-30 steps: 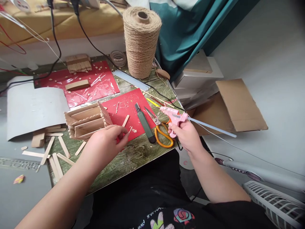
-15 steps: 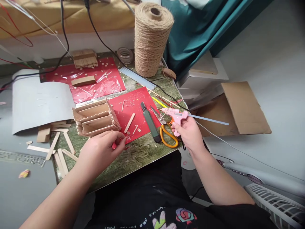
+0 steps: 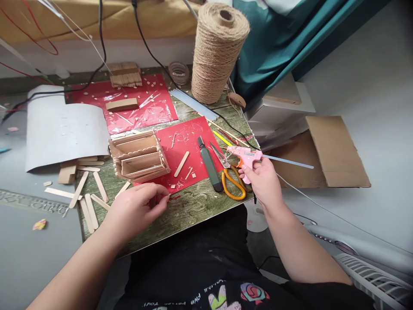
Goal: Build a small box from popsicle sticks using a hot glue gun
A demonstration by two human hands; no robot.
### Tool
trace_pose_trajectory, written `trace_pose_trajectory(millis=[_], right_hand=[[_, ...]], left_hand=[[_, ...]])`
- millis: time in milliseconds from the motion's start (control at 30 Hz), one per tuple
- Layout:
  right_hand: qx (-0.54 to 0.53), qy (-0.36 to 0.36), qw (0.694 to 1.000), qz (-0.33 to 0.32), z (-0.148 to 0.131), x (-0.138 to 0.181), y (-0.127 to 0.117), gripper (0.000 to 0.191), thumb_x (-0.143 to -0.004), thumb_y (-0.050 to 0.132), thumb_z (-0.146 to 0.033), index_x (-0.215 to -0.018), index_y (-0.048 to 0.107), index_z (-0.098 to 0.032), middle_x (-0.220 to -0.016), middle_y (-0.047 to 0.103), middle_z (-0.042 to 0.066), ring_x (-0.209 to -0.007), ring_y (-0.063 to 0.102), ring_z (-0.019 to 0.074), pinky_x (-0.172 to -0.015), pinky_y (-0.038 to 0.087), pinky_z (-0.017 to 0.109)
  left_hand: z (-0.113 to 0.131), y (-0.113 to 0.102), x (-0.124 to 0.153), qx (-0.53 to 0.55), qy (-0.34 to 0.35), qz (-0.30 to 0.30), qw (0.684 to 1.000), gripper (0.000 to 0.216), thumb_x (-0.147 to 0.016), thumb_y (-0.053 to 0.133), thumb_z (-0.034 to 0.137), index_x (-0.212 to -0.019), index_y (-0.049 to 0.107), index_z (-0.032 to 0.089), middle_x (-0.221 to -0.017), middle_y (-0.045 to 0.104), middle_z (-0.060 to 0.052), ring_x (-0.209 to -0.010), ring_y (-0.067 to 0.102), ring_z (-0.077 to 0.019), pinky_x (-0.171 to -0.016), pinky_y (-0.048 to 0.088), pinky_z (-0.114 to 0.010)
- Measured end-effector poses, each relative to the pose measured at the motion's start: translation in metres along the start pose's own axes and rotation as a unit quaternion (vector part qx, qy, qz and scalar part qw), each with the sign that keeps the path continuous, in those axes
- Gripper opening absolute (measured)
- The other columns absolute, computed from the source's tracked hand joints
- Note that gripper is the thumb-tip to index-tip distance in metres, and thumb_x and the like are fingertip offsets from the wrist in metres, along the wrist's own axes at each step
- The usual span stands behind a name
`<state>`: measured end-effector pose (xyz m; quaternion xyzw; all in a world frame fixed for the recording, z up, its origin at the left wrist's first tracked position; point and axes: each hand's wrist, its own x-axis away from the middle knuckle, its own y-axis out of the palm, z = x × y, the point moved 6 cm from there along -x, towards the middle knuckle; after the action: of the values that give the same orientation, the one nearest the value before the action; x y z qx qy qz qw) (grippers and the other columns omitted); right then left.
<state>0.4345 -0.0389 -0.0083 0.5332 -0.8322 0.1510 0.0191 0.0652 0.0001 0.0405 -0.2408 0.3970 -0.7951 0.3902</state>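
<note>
My left hand (image 3: 140, 209) is held low over the near edge of the red sheet, thumb and forefinger pinched on a tiny pale wood chip (image 3: 169, 195). Just beyond it lies a small box built from craft sticks (image 3: 140, 157), with inner dividers. My right hand (image 3: 263, 178) grips a pink hot glue gun (image 3: 247, 157) by its handle. Its nozzle points left and a long glue stick (image 3: 290, 162) sticks out of the back. Orange-handled scissors (image 3: 232, 183) and a green utility knife (image 3: 209, 165) lie between the hands.
Loose craft sticks (image 3: 87, 213) are scattered at the left. A red sheet (image 3: 190, 133) carries one craft stick and scraps. Behind stand a twine spool (image 3: 217, 56) and clear glue sticks (image 3: 195, 105). Black cable (image 3: 155, 69) crosses the table. A cardboard box (image 3: 337, 150) sits at right.
The view has shifted, so the table things appear farther right. My left hand has drawn back slightly from the scraps, with a small chip now between its fingertips. The right hand keeps the glue gun.
</note>
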Motion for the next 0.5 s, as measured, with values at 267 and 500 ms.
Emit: trace_pose_trajectory(millis=[267,500], right_hand=[[-0.019,0.007,1.0,0.002,0.001,0.002,-0.001,0.055,-0.085,0.082,-0.047,-0.126,0.054,-0.023,-0.114,0.076,0.008,-0.082,0.073,0.0181,-0.069,0.063,0.031],[-0.012,0.007,1.0,-0.017,0.001,0.001,-0.004,0.057,-0.085,0.083,-0.05,-0.126,0.054,-0.023,-0.118,0.076,0.01,-0.083,0.074,0.0195,-0.071,0.063,0.033]], left_hand=[[0.029,-0.032,-0.001,0.008,0.043,0.12,0.992,0.01,-0.098,0.061,0.025,-0.093,0.07,0.024,-0.078,0.073,0.004,-0.063,0.061,-0.0102,-0.063,0.049,-0.023],[0.032,-0.053,0.0,-0.039,0.0,0.163,0.986,0.01,-0.097,0.062,0.028,-0.092,0.07,0.025,-0.076,0.072,0.004,-0.061,0.061,-0.0109,-0.059,0.05,-0.025]])
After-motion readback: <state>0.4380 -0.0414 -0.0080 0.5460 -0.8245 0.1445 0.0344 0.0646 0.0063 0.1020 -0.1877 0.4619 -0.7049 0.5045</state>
